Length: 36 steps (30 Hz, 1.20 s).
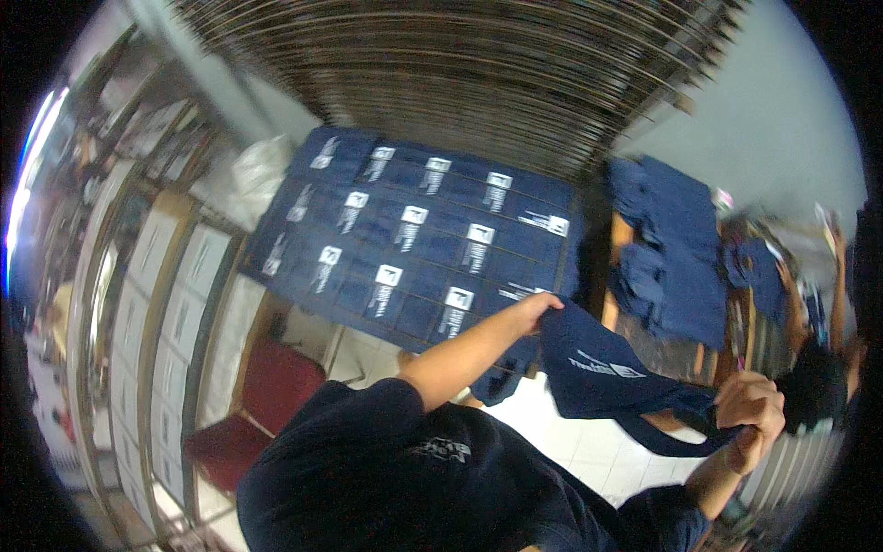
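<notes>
A navy cloth piece [589, 359] with a white print hangs stretched between my two hands. My left hand [541, 311] pinches its upper left corner, close to the front right edge of the table. Farther right and nearer to me, my right hand [750, 409] is closed in a fist round the other end, where the cloth narrows to a band and sags in a loop. Whether it is a bag or another sewn article, I cannot tell. Beyond my left hand, several navy printed pieces [402, 247] lie flat in overlapping rows across the table.
A rack of many thin slats [460, 64] rises behind the table. At the right, stacked navy cloth [676, 248] lies on a wooden bench, with another person [819, 382] beyond. A dark red chair [276, 386] and white panels [189, 276] stand left; a white plastic bag [260, 175] sits behind.
</notes>
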### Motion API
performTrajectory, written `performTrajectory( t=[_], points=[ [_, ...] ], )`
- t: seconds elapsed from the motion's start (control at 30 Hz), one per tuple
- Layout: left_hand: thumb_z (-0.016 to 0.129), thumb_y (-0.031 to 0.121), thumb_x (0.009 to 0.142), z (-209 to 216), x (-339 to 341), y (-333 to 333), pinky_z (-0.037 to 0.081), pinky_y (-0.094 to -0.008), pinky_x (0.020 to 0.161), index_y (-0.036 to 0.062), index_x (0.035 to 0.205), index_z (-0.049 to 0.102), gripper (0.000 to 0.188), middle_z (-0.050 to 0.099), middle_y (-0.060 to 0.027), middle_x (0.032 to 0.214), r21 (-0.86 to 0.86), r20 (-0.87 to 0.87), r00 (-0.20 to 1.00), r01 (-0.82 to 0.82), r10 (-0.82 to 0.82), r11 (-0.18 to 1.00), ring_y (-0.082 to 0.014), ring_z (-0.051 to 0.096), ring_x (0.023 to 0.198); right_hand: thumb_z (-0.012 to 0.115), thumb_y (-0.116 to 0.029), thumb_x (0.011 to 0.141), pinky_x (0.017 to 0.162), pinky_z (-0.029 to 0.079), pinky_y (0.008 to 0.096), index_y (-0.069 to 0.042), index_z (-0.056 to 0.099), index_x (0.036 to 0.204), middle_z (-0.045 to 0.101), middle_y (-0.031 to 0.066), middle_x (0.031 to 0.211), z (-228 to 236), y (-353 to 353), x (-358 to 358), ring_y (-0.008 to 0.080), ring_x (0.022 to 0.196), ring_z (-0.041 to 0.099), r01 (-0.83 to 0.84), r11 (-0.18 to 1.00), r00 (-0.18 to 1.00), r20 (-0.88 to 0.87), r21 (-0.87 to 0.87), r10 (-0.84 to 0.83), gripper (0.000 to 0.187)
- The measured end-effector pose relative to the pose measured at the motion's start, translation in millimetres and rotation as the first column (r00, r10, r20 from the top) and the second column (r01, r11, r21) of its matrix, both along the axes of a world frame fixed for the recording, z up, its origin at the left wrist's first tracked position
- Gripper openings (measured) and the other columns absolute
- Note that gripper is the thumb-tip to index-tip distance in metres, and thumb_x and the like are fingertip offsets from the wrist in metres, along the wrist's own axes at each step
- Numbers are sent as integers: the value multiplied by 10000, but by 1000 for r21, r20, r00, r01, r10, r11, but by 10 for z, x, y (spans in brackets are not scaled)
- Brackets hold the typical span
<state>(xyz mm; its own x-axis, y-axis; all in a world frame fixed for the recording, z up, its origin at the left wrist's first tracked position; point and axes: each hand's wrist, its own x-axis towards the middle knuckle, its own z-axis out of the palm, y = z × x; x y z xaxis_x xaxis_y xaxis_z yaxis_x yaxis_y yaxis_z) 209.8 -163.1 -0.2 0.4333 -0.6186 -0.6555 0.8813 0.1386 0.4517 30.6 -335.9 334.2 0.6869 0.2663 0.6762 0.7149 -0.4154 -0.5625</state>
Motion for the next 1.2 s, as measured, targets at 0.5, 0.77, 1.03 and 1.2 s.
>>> performTrajectory(
  t=[0.5,0.77,1.03,1.2],
  points=[
    [646,39,754,398,1459,3864,484,-266,643,62,1096,547,357,620,-41,948,46,442,727,-603,525,796,-131,579,834,507,-253,818,468,394,240,5,623,818,590,51,766,-1313,959,2206,100,574,499,271,924,654,-654,-268,-381,283],
    [572,-24,711,-513,2504,4927,538,-289,641,-37,1063,551,353,586,-112,860,141,483,496,-857,721,495,-187,595,739,558,-40,677,481,361,276,-42,656,860,460,60,525,-2383,2055,4027,119,471,417,265,848,759,-443,-459,-477,208],
    [681,16,652,-1270,3505,5487,482,-250,553,-6,1014,602,371,630,-78,764,453,619,526,-846,583,281,-141,594,633,563,-122,740,746,482,390,-99,667,918,632,196,862,-3058,2927,5082,334,825,618,362,701,697,-321,-615,-641,207],
    [711,114,634,-1641,3714,5596,496,-299,712,58,971,659,346,666,-86,844,654,651,628,-749,427,106,-193,637,804,591,-88,719,751,486,379,-111,673,908,640,171,825,-3337,3178,5361,308,800,626,290,662,568,-432,-692,-700,207]
  ],
)
